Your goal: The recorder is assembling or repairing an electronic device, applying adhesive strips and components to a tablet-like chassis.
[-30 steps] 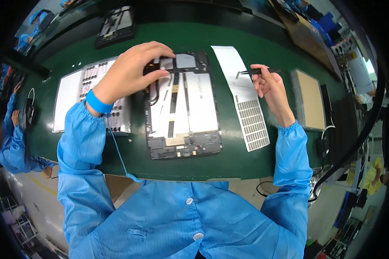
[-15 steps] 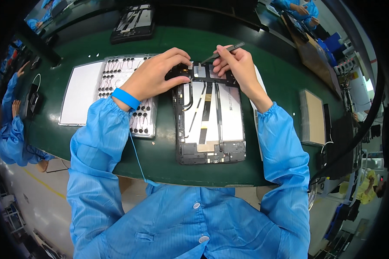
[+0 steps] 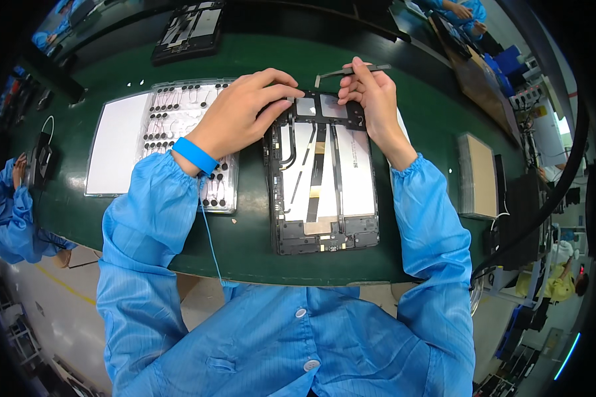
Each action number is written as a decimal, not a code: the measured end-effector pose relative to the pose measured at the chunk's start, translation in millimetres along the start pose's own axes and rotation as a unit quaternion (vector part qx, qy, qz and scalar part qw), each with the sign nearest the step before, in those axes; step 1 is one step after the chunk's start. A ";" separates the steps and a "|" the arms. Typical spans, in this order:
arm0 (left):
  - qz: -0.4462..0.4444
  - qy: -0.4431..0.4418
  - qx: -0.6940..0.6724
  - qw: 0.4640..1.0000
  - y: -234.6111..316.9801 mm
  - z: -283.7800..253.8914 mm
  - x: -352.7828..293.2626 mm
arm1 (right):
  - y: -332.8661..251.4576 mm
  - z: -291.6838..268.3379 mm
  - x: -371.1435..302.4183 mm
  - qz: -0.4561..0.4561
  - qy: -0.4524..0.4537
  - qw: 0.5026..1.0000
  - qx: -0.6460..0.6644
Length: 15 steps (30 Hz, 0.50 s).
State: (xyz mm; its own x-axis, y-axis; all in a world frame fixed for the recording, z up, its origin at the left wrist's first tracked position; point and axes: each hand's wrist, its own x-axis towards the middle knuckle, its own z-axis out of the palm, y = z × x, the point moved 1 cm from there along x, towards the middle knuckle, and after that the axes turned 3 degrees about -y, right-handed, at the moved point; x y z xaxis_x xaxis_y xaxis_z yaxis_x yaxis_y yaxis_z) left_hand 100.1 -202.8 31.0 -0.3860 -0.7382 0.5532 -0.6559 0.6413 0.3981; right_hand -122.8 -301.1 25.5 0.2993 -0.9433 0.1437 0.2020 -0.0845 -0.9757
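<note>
Tweezers (image 3: 380,67) clasped in my right grip (image 3: 379,99), pale strip (image 3: 317,81) at their tips. Left grip (image 3: 242,111) bent at upper-left corner of opened tablet (image 3: 356,178); whether closed, I cannot tell.

Dark tweezers (image 3: 379,67) hold pale strip (image 3: 317,82) near opened tablet (image 3: 355,175).

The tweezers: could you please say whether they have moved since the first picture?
Yes, leftward: judged against the tablet, the tips of the tweezers were off its right side and now appear just beyond its far edge.
</note>
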 end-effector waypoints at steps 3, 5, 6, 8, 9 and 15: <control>-0.029 -0.005 0.009 1.000 -2.1 -2.2 -2.5 | -4.3 3.4 -4.3 0.019 -0.077 0.994 -0.071; -0.043 -0.017 0.014 0.999 -0.7 -4.5 -2.6 | -2.7 7.9 -7.5 0.023 -0.108 0.984 -0.138; -0.041 -0.018 0.013 0.999 0.3 -5.1 -2.2 | -3.0 8.2 -7.6 0.023 -0.106 0.984 -0.138; -0.035 -0.031 0.021 0.999 1.8 -5.5 -1.4 | -3.5 8.8 -6.8 0.032 -0.116 0.980 -0.158; -0.034 -0.032 0.022 0.999 1.6 -5.3 -1.3 | -4.9 10.6 -7.7 0.046 -0.116 0.979 -0.163; -0.027 -0.032 0.030 0.999 -0.4 -4.0 -1.6 | -3.4 14.9 -7.2 0.037 -0.118 0.979 -0.164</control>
State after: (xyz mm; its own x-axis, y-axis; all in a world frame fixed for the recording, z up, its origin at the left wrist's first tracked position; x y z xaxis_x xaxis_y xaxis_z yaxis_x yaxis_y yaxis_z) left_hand 103.6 -201.0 32.9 -0.3889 -0.7842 0.4836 -0.7133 0.5885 0.3806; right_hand -111.8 -289.2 30.2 0.5167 -0.8535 0.0673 -0.1263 -0.1537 -0.9800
